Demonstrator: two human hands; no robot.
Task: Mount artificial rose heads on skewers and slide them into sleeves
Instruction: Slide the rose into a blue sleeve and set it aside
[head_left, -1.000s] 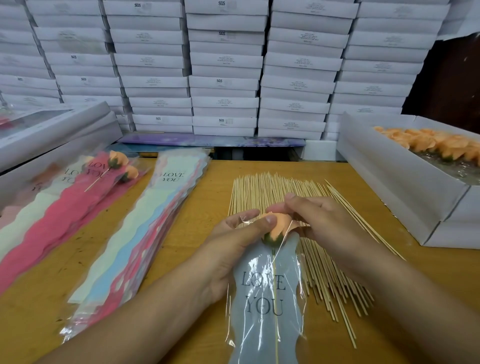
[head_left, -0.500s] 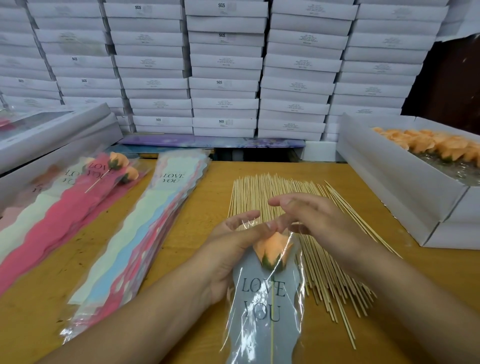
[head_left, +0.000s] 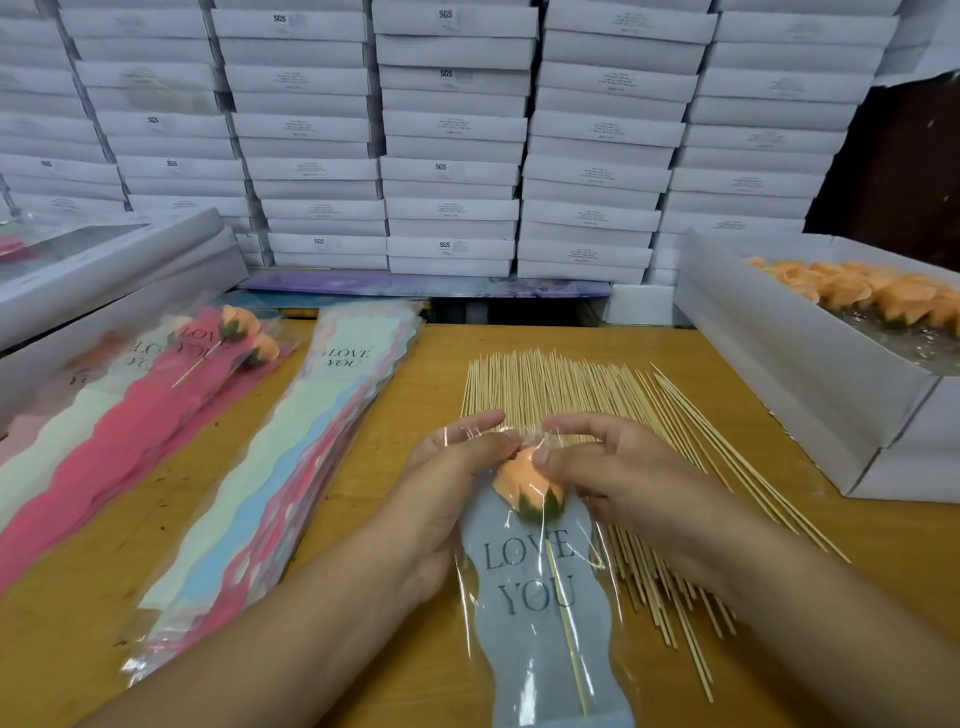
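An orange rose head (head_left: 524, 483) on a thin skewer (head_left: 566, 629) lies inside a grey "LOVE YOU" sleeve (head_left: 540, 639) with clear film edges, in front of me. My left hand (head_left: 447, 488) holds the sleeve's left side near its top, thumb against the film by the rose. My right hand (head_left: 613, 478) pinches the clear film at the sleeve's top right, thumb touching the rose. A spread of bare wooden skewers (head_left: 561, 395) lies under and beyond both hands.
A stack of unfilled coloured sleeves (head_left: 291, 467) lies left of centre. Further left, filled sleeves with roses (head_left: 234, 332) rest on pink and cream ones. An open white box of orange rose heads (head_left: 852, 291) stands at the right. White boxes (head_left: 447, 135) are stacked along the back.
The rose has slid down from the sleeve's mouth to sit inside it. My right hand let go of the rose and now pinches the film at the top; both hands closed in.
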